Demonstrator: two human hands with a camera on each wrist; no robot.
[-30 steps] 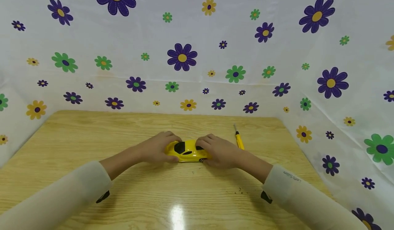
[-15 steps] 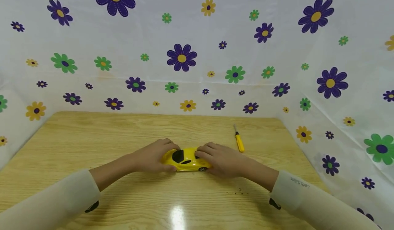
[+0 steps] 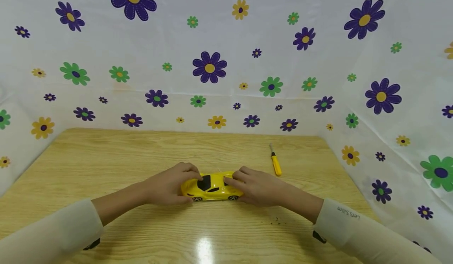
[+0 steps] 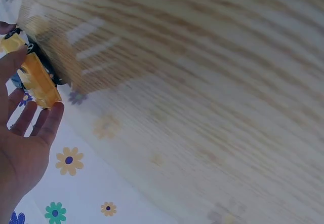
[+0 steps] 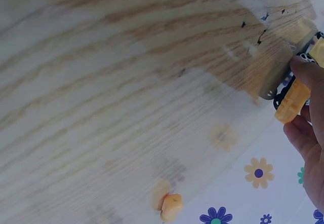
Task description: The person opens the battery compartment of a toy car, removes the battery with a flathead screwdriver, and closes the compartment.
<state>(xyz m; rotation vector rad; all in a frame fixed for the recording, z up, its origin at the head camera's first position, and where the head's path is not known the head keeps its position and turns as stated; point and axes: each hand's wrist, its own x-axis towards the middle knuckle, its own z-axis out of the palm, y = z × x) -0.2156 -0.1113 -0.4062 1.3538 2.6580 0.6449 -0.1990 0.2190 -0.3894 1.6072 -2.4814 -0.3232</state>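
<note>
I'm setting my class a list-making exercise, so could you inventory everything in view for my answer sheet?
glossy yellow toy car with black windows: one, yellow and black, on the table between both hands
slim screwdriver with a yellow handle: one, yellow, black and grey, beyond the right forearm
small dark specks: several, dark, on the table nearer the person than the right hand
wood-grain table: one, light brown, under everything
flower-printed white cloth: white with purple, green and yellow-orange flowers, behind and beside the table
long sleeves: two, pale cream, on the arms
left hand: one, bare, gripping the car's left end
right hand: one, bare, gripping its right end
</note>
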